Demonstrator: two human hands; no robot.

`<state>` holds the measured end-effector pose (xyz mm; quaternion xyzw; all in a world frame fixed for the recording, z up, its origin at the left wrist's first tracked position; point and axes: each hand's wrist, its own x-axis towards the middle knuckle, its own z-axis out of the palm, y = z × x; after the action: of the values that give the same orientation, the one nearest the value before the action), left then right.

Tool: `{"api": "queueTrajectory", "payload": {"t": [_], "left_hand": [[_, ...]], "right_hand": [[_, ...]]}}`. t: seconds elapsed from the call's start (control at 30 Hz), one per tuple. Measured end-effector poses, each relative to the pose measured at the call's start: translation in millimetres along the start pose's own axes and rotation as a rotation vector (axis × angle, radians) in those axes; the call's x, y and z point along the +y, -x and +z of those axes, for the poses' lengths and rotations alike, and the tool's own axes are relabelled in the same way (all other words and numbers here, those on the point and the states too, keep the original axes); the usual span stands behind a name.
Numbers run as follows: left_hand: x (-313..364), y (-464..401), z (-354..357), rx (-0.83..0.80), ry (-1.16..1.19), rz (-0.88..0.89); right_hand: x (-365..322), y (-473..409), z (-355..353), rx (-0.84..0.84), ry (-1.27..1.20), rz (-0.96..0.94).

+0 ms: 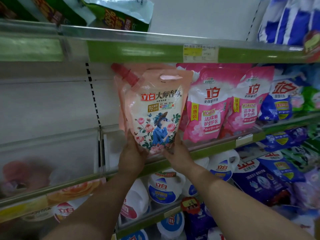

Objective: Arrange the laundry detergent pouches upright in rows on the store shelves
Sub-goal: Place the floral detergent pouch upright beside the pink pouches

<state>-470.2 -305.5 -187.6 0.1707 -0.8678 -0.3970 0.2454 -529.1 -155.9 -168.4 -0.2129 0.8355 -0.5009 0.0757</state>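
Both hands setting a peach pouch onto the middle shelf

So the soft peach-pink plastic detergent pouch with the rose print and red corner spout (152, 110) is upright, its bottom corners cupped by the left hand (132, 153) and right hand (176, 151), fingers wrapped snug around the base. My guess is holding it low keeps the floppy bag from folding over while it goes in. It sits at the front lip of the green-edged metal shelf (216, 147), just beside the row of bright pink standing pouches (225, 104), so it looks like it's starting the next column. The bay to its left is bare, plenty of room left.
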Motion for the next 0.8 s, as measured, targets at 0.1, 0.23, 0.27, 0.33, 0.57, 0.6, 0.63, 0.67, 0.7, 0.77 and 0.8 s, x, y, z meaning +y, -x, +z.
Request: {"api": "queueTrajectory", "payload": {"t": [0.1, 0.23, 0.27, 0.33, 0.57, 0.6, 0.63, 0.67, 0.7, 0.77, 0.8], "left_hand": [[-1, 4, -2, -0.005, 0.046, 0.011], [-3, 5, -3, -0.011, 0.025, 0.017], [-3, 5, -3, -0.013, 0.019, 0.014], [-3, 4, 0, -0.013, -0.007, 0.009], [-3, -7, 10, -0.010, -0.082, -0.021], [-3, -7, 11, -0.009, -0.079, -0.016], [-4, -6, 11, -0.005, -0.075, -0.008], [-4, -6, 11, 0.002, -0.071, -0.001], [-5, -5, 11, 0.010, -0.064, -0.001], [-4, -4, 10, 0.034, -0.022, -0.019], [-4, -3, 10, 0.052, 0.004, -0.029]], "right_hand": [[1, -1, 3, 0.039, 0.039, -0.007], [4, -2, 4, 0.093, 0.101, -0.022], [5, -3, 3, 0.096, 0.118, -0.021], [8, -4, 1, 0.094, 0.140, -0.018], [14, -13, -4, 0.083, 0.096, -0.002], [14, -13, -5, 0.079, 0.088, -0.002], [14, -12, -7, 0.071, 0.076, -0.003], [14, -12, -8, 0.062, 0.063, -0.007], [14, -11, -10, 0.052, 0.049, -0.013], [14, -9, -13, 0.033, 0.027, -0.027], [13, -8, -14, 0.024, 0.019, -0.033]]}}
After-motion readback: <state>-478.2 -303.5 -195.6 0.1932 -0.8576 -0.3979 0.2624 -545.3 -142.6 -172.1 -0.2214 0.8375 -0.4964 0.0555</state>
